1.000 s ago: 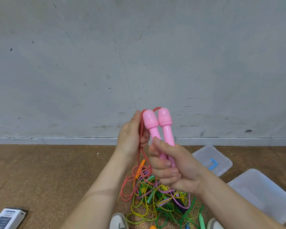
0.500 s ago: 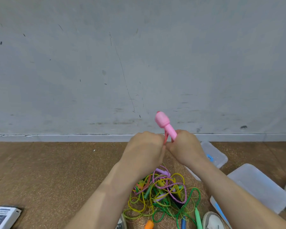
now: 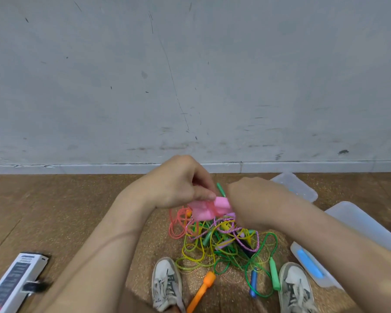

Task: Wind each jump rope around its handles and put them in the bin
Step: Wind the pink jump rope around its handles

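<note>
Two pink handles (image 3: 207, 207) of one jump rope lie sideways and blurred between my hands, above the pile. My right hand (image 3: 255, 199), seen from the back, grips their shafts. My left hand (image 3: 178, 182) has its fingers curled and pinches the rope's salmon cord (image 3: 176, 224) right at the handle heads; the cord hangs in loops beneath. On the floor below lies a tangled pile of jump ropes (image 3: 226, 245) in yellow, green and purple, with an orange handle (image 3: 203, 288), a blue handle (image 3: 253, 281) and a green handle (image 3: 274, 276). A clear plastic bin (image 3: 361, 224) stands at the right.
A clear lid (image 3: 298, 186) lies behind the bin near the grey wall. Another clear lid with a blue latch (image 3: 309, 266) sits by my right shoe (image 3: 295, 288). My left shoe (image 3: 166, 283) touches the pile's edge. A white box (image 3: 14, 283) lies at bottom left on the brown floor.
The pink handles dropped from upright at chest height to sideways just above the pile. Both hands came down and closer together, and my left hand has moved onto the cord at the handle heads.
</note>
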Demonstrator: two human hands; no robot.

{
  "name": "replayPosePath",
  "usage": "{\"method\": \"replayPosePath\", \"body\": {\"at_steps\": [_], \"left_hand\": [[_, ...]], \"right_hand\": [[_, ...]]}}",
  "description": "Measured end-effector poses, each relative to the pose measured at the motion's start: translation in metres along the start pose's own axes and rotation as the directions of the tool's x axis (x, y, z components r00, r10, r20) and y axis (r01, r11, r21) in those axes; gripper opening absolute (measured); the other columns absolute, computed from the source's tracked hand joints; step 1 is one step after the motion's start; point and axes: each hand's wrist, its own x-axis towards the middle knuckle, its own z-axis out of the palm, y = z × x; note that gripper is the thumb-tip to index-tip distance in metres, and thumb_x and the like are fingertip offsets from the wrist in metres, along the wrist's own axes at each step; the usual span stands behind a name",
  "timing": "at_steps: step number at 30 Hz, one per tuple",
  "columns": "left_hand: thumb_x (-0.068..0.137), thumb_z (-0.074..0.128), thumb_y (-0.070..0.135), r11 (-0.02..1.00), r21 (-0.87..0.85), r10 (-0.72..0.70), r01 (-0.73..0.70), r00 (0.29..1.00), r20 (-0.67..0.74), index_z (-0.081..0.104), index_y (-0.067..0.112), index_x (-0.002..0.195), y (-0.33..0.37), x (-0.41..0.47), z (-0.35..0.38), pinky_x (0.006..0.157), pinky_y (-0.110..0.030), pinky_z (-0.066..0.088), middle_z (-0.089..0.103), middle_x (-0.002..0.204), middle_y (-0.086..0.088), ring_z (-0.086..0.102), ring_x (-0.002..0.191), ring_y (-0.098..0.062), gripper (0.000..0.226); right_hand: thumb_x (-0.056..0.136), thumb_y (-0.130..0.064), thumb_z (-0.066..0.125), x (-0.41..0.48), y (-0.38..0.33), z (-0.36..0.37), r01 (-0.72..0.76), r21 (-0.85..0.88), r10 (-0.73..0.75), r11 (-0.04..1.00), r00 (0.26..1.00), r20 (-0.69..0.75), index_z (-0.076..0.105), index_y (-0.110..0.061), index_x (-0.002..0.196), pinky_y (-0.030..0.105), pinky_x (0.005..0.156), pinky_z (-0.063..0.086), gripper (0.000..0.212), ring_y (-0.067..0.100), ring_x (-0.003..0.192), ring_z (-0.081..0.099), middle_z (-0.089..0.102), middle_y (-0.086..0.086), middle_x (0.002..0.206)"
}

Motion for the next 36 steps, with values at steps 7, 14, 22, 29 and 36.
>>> {"method": "replayPosePath", "body": {"at_steps": [7,14,22,29,36], "left_hand": [[0.081,0.072,0.032,0.812,-0.583,0.066,0.027,0.988,0.137,0.067,0.015,0.063,-0.003,0.003,0.0,0.046,-0.015,0.035,0.057,0.057,0.001,0.045,0.049,-0.003,0.025],[0.068,0.061,0.042,0.468,-0.842,0.014,0.267,0.951,0.309,0.07,0.014,0.051,0.004,0.015,0.006,0.05,-0.018,0.05,0.063,0.054,0.003,0.06,0.048,-0.006,0.034],[0.095,0.033,0.001,0.401,-0.888,-0.254,0.226,0.959,0.129,0.051,0.011,0.06,-0.014,0.031,0.019,0.037,-0.016,0.014,0.034,0.048,0.0,0.03,0.035,-0.003,0.041],[0.095,0.049,0.013,0.543,-0.839,-0.053,-0.045,0.995,-0.088,0.054,0.006,0.086,-0.011,0.028,0.014,0.038,-0.016,0.017,0.052,0.05,0.002,0.032,0.035,-0.003,0.013],[0.08,0.074,0.029,0.694,-0.703,0.038,-0.156,0.983,-0.181,0.068,0.014,0.099,0.004,0.019,0.016,0.046,-0.017,0.023,0.048,0.061,0.008,0.032,0.051,-0.004,0.025]], "right_hand": [[0.077,-0.034,0.069,-0.014,0.012,-0.017,0.218,0.238,-0.231,0.947,0.973,0.029,0.053,-0.011,0.068,0.035,0.052,0.043,0.029,0.022,0.053,0.048,0.051,0.005,0.058],[0.08,-0.034,0.076,-0.013,0.012,-0.014,0.289,0.686,-0.177,0.668,0.957,-0.231,0.059,-0.016,0.066,0.026,0.052,0.035,0.028,0.007,0.051,0.043,0.05,-0.004,0.056],[0.085,-0.024,0.074,-0.008,0.02,-0.01,0.257,0.903,-0.054,0.344,0.966,-0.254,0.062,-0.022,0.06,0.013,0.044,0.029,0.027,0.003,0.043,0.036,0.043,-0.012,0.047],[0.09,-0.025,0.062,-0.004,0.023,-0.013,0.195,0.98,0.013,-0.037,0.981,-0.195,0.06,-0.018,0.067,0.013,0.037,0.018,0.024,0.008,0.036,0.024,0.039,0.003,0.053],[0.095,-0.028,0.056,0.008,0.024,-0.011,0.108,0.991,0.082,-0.079,0.991,-0.101,0.055,-0.017,0.073,0.014,0.04,0.012,0.024,0.008,0.038,0.019,0.038,0.0,0.054]]}}
